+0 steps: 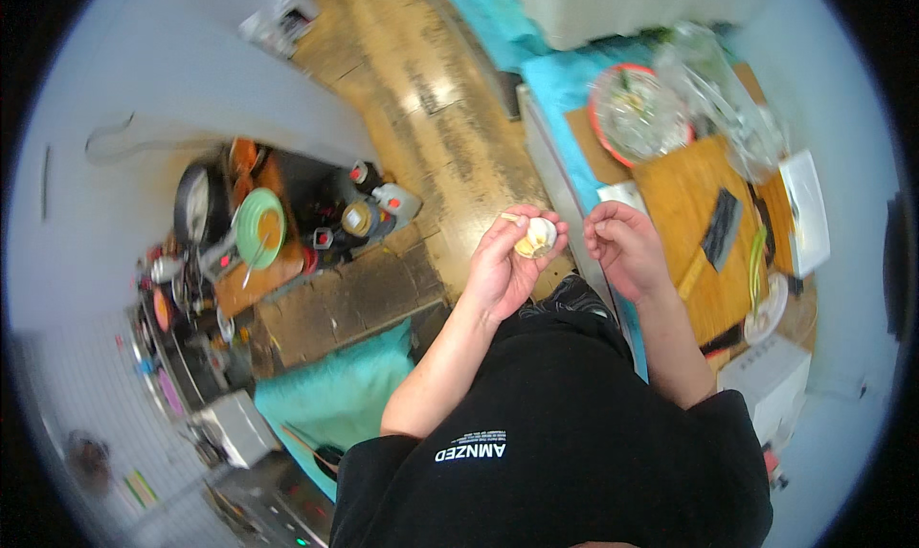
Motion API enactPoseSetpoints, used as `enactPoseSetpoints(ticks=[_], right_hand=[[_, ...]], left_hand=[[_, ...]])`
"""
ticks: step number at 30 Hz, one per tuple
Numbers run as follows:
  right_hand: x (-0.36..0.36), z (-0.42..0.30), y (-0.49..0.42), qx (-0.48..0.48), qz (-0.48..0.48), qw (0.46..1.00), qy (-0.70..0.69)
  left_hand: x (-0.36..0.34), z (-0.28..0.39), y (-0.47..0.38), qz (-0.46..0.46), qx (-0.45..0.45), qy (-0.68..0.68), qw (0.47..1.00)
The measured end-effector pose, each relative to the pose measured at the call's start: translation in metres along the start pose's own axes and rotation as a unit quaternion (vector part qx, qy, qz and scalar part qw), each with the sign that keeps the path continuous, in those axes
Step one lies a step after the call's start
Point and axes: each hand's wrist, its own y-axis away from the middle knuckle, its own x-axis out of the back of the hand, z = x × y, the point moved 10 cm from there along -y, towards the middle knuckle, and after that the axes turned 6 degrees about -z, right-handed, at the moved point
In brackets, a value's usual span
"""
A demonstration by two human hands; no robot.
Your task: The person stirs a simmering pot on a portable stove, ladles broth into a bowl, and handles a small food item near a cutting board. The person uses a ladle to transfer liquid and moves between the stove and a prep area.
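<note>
A partly peeled garlic bulb (535, 238) rests in my left hand (506, 264), held in front of my body above the floor. A short stem end shows near the fingertips. Just to the right, my right hand (626, 250) is raised with its fingers curled together; whether something small is between the fingertips cannot be told. The two hands are apart. Beyond the right hand lies a wooden cutting board (660, 182) with a cleaver (722, 228) on it, its wooden handle pointing back towards me.
A red-rimmed bowl (593, 121) covered with clear plastic stands beyond the board. Green stalks (757, 268) lie at the board's right side. On the left, a green bowl (248, 225) with a spoon stands on a wooden surface, near several bottles (398, 202).
</note>
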Motion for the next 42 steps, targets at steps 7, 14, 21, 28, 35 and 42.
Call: enactPoseSetpoints(ticks=[7,14,21,28,35,42], right_hand=[[-0.148,0.115,-0.081,-0.202,-0.136,0.969,0.041],[-0.268,0.206,-0.156,-0.327,-0.243,0.905,0.122],[-0.369,0.281,-0.204,-0.429,-0.366,0.802,0.194],[-0.437,0.346,-0.221,-0.507,-0.426,0.702,0.262],[-0.511,0.426,-0.204,-0.541,-0.441,0.648,0.305],[-0.609,0.533,-0.212,-0.512,-0.413,0.685,0.314]], left_hand=[[0.107,0.143,0.086,0.061,-0.173,0.228,0.956],[0.165,0.272,0.173,0.214,-0.403,0.07,0.887],[0.203,0.358,0.224,0.244,-0.499,0.078,0.828],[0.283,0.356,0.315,0.324,-0.558,0.264,0.716],[0.356,0.384,0.417,0.249,-0.619,0.326,0.67],[0.462,0.479,0.546,0.284,-0.626,0.323,0.651]])
